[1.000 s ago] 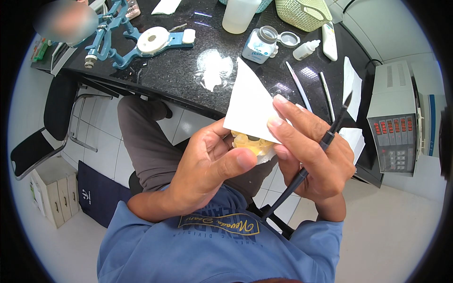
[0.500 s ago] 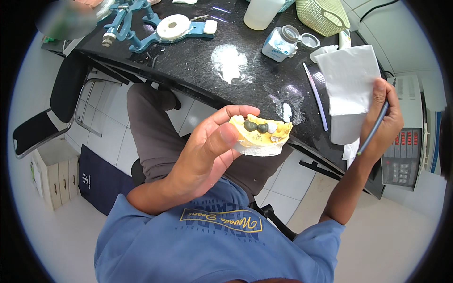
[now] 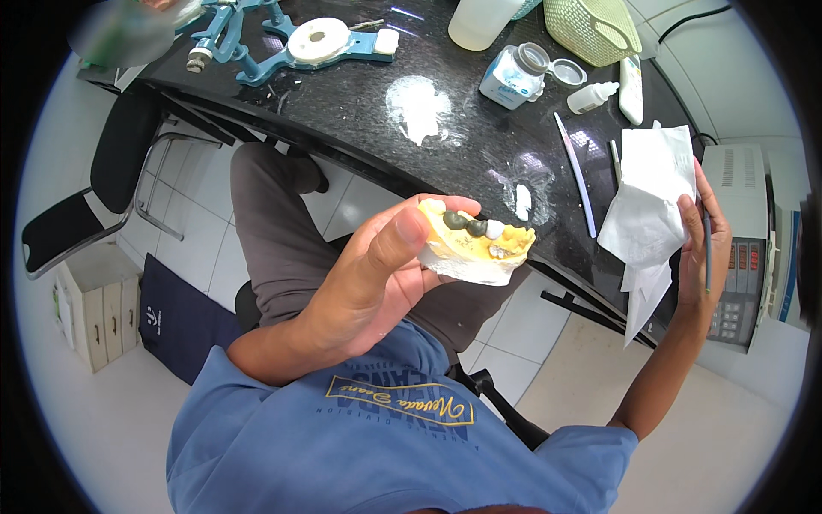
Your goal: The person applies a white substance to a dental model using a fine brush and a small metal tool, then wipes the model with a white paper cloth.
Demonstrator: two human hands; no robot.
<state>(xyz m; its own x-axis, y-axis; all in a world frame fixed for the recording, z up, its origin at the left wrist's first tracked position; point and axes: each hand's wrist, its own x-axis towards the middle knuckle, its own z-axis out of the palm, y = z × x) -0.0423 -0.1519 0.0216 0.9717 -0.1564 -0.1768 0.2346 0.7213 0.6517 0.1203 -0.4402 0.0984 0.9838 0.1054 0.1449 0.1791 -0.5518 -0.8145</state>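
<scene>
My left hand (image 3: 368, 274) is closed around a dental cast (image 3: 467, 261), yellow on top with a white plaster base. On its tooth row are two dark grey teeth (image 3: 465, 224) and a white one (image 3: 494, 230) beside them. The cast is held over my lap near the table's front edge. At the right, my right hand (image 3: 704, 231) is closed on a crumpled white tissue (image 3: 651, 180) at the table's right end. A thin dark pen-like tool (image 3: 708, 253) also lies in that hand, pointing down along the palm; its working tip is not clear.
The black table (image 3: 334, 111) bears a purple stick tool (image 3: 575, 176), an open white jar (image 3: 511, 79), a small dropper bottle (image 3: 592, 98) and a green basket (image 3: 591, 30). A blue articulator (image 3: 257, 64) stands at the far left. A control unit (image 3: 738, 291) borders the right side.
My right hand has moved slightly outward and turned; the tissue has dropped nearer and folded, uncovering the dropper bottle. The thin tool now points more straight down. The cast has tilted slightly.
</scene>
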